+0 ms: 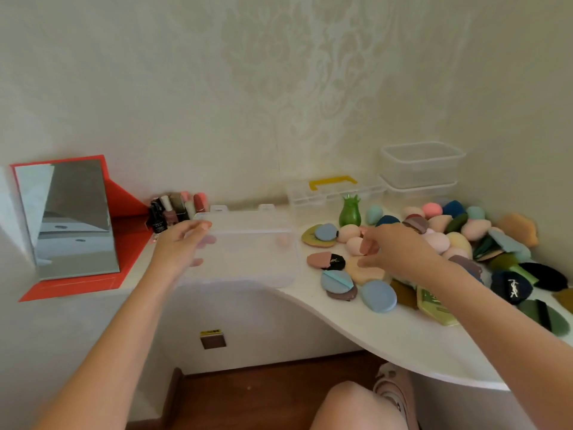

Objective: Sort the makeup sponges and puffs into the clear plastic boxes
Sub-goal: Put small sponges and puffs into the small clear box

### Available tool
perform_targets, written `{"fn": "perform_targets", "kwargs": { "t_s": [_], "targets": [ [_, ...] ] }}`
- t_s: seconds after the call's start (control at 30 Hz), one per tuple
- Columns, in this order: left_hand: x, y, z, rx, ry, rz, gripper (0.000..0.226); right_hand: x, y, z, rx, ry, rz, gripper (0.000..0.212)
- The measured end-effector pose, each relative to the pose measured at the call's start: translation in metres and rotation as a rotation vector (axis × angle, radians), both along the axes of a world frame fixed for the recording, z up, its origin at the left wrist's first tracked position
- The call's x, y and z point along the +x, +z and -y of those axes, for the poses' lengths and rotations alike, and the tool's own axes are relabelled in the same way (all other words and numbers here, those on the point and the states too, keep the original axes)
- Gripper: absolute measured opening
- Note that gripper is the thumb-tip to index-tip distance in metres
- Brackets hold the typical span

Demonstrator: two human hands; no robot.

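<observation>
A clear plastic box point(248, 274) lies on the white counter in front of me, its lid with two latches folded back toward the wall. My left hand point(181, 245) grips the box's left edge, thumb on top and fingers showing through the plastic. A big pile of makeup sponges and puffs point(459, 240) in pink, blue, green, beige and black covers the counter on the right. My right hand point(392, 248) hovers over the pile's left side, fingers curled down above a pink sponge point(353, 243) and a beige puff point(366, 273), with nothing in it.
A mirror on a red stand point(74, 218) sits at the left, with nail polish bottles point(173, 212) behind the box. A green vase point(349, 212), an organizer with a yellow handle point(333, 189) and stacked clear containers point(421, 169) stand by the wall. The counter's curved edge point(356, 333) is near my knee.
</observation>
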State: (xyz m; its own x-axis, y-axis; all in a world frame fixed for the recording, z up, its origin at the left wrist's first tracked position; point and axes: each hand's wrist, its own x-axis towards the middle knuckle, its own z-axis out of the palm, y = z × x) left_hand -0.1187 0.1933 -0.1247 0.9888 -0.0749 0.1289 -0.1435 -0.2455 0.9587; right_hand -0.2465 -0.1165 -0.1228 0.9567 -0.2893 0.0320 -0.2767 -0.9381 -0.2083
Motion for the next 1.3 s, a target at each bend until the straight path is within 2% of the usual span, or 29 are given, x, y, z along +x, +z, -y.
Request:
{"fn": "perform_targets", "kwargs": {
  "t_s": [0.13, 0.23, 0.3, 0.43, 0.63, 0.73, 0.8, 0.87, 0.93, 1.07, 1.17, 1.23, 1.3],
  "targets": [
    [-0.006, -0.014, 0.004, -0.109, 0.074, -0.033, 0.017, 0.001, -0.007, -0.008, -0.144, -0.148, 0.009, 0.034],
    [-0.010, -0.024, 0.009, -0.152, 0.083, -0.095, 0.012, 0.000, -0.006, -0.013, -0.225, -0.190, -0.087, 0.042],
    [-0.013, -0.031, 0.012, -0.175, 0.089, -0.128, 0.012, -0.002, -0.007, -0.015, -0.190, -0.204, -0.127, 0.049],
    [-0.020, -0.044, 0.018, -0.241, 0.111, -0.169, 0.014, -0.005, -0.015, -0.014, -0.052, -0.190, -0.092, 0.056],
    [-0.036, -0.056, 0.034, -0.317, 0.119, -0.222, 0.009, -0.001, -0.026, -0.012, -0.022, -0.171, -0.102, 0.056],
    [-0.043, -0.059, 0.039, -0.359, 0.136, -0.203, 0.014, 0.002, -0.025, -0.011, 0.028, -0.185, -0.046, 0.066],
    [-0.047, -0.060, 0.044, -0.390, 0.151, -0.189, 0.013, 0.003, -0.021, -0.010, 0.064, -0.208, 0.054, 0.059],
    [-0.051, -0.062, 0.049, -0.424, 0.158, -0.177, 0.015, 0.002, -0.017, -0.007, 0.184, -0.228, 0.246, 0.038],
    [-0.056, -0.063, 0.053, -0.447, 0.156, -0.166, 0.017, 0.000, -0.012, -0.004, 0.279, -0.217, 0.440, 0.026],
    [-0.061, -0.064, 0.057, -0.508, 0.118, -0.160, 0.024, 0.000, 0.006, -0.015, 0.344, -0.137, 0.676, 0.022],
    [-0.064, -0.062, 0.058, -0.531, 0.077, -0.179, 0.027, 0.005, 0.020, -0.043, 0.384, -0.010, 0.668, 0.016],
    [-0.066, -0.063, 0.056, -0.531, 0.067, -0.178, 0.026, 0.009, 0.023, -0.069, 0.393, 0.081, 0.583, 0.015],
    [-0.067, -0.065, 0.055, -0.530, 0.070, -0.173, 0.025, 0.015, 0.020, -0.094, 0.365, 0.139, 0.454, 0.023]
  ]
}}
